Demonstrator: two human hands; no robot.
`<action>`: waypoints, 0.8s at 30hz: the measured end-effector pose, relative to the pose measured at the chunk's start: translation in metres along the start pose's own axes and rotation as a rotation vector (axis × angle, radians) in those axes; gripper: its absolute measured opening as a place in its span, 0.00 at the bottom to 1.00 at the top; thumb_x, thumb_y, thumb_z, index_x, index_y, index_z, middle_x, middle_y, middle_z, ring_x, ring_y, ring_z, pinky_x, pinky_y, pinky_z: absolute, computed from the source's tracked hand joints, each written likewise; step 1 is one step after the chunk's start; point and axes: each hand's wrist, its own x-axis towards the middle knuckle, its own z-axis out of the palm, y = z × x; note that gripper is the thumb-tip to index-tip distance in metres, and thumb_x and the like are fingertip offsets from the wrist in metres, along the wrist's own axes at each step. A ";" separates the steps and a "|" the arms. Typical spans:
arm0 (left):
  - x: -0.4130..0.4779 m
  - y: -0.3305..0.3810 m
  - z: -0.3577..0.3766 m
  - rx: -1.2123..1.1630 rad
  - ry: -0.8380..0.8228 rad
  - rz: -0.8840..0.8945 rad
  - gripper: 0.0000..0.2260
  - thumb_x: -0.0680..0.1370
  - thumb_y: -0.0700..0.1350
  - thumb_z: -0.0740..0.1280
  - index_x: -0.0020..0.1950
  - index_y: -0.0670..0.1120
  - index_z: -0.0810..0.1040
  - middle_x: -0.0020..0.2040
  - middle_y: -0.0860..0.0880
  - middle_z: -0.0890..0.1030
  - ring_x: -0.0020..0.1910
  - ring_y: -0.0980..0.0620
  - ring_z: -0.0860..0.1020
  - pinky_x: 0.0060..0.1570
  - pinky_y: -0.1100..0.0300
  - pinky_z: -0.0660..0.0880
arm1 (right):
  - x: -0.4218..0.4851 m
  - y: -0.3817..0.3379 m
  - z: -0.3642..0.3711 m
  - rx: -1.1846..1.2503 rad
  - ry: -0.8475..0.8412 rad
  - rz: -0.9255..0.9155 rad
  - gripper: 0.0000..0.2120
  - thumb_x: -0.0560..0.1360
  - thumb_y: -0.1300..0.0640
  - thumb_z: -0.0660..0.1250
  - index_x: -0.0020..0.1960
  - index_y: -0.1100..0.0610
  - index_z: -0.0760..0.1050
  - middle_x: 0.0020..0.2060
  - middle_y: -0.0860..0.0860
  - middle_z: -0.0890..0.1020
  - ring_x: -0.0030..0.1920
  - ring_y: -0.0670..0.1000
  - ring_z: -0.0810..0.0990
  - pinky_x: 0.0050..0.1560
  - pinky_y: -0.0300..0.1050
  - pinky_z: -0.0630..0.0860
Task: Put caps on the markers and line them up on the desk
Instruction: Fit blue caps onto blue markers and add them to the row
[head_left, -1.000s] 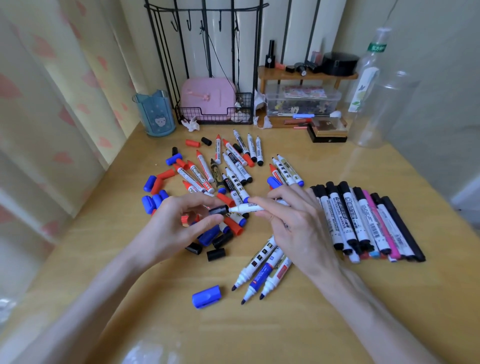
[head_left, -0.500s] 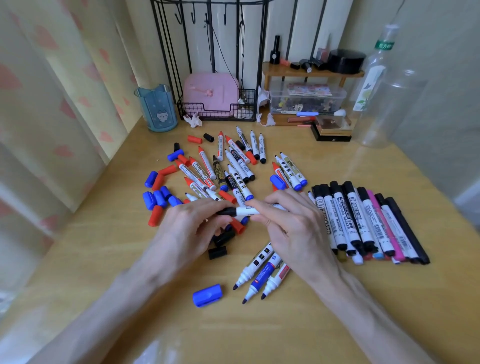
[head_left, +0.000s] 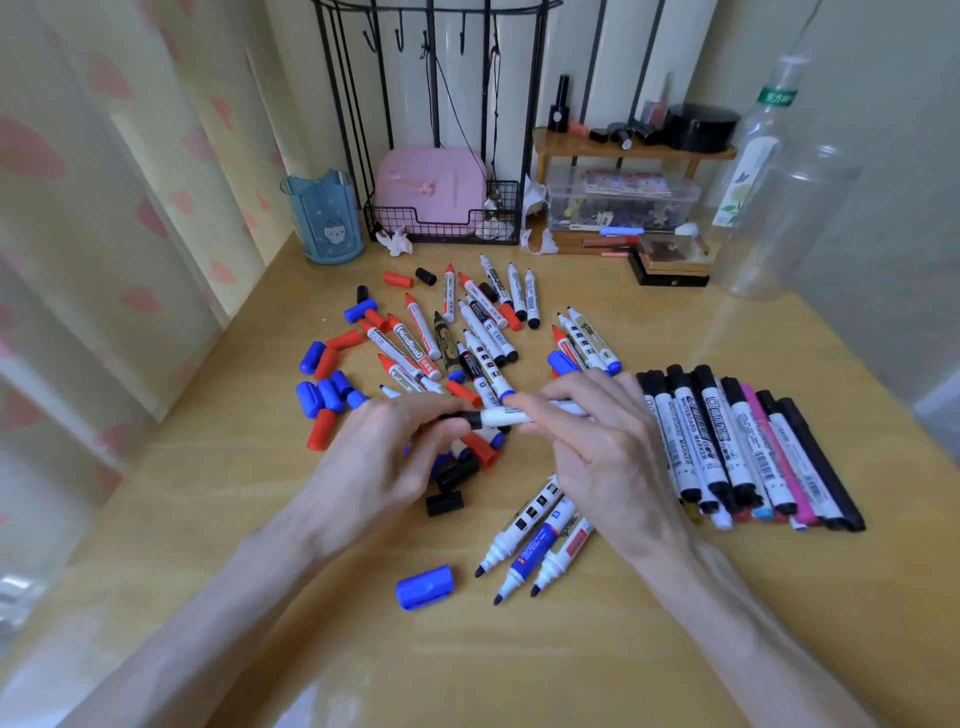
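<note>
I hold a white marker (head_left: 506, 417) level above the desk (head_left: 519, 649). My right hand (head_left: 597, 452) grips its barrel. My left hand (head_left: 384, 457) pinches the black cap (head_left: 460, 420) seated on its tip. Behind my hands lies a heap of uncapped markers (head_left: 467, 332). Loose blue caps (head_left: 324, 392), red caps (head_left: 332, 348) and black caps (head_left: 447, 501) are scattered left and under my hands. A row of capped markers (head_left: 737, 447) lies side by side at the right. Three uncapped markers (head_left: 535, 540) lie below my right hand, with a blue cap (head_left: 425, 587) near them.
At the back stand a blue pen cup (head_left: 324, 218), a wire rack with a pink box (head_left: 431, 197), a wooden shelf (head_left: 634, 150) over a clear storage box (head_left: 621, 200), and clear plastic bottles (head_left: 769, 192). A curtain hangs along the left edge.
My left hand brought the black cap onto the marker's tip and pushed it on. The hands have drawn closer together. The view shifted slightly.
</note>
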 end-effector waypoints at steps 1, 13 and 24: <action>-0.001 -0.006 0.000 -0.006 0.010 -0.024 0.10 0.84 0.53 0.62 0.55 0.54 0.83 0.37 0.53 0.79 0.35 0.49 0.75 0.38 0.50 0.75 | 0.000 0.002 -0.004 -0.039 0.024 0.017 0.13 0.83 0.62 0.63 0.57 0.55 0.86 0.45 0.50 0.82 0.42 0.56 0.79 0.43 0.51 0.68; -0.014 -0.003 0.010 0.136 -0.209 0.148 0.09 0.79 0.58 0.70 0.55 0.58 0.84 0.53 0.60 0.74 0.55 0.58 0.75 0.56 0.63 0.72 | -0.005 0.013 -0.005 -0.106 0.004 0.148 0.14 0.76 0.66 0.75 0.58 0.54 0.86 0.44 0.49 0.81 0.44 0.50 0.75 0.42 0.53 0.70; -0.012 -0.011 0.017 0.229 -0.191 0.192 0.07 0.79 0.56 0.72 0.53 0.56 0.81 0.52 0.59 0.72 0.53 0.56 0.73 0.54 0.58 0.74 | -0.003 0.005 -0.006 -0.055 -0.072 0.155 0.13 0.81 0.56 0.64 0.60 0.53 0.85 0.44 0.47 0.80 0.44 0.52 0.77 0.46 0.44 0.63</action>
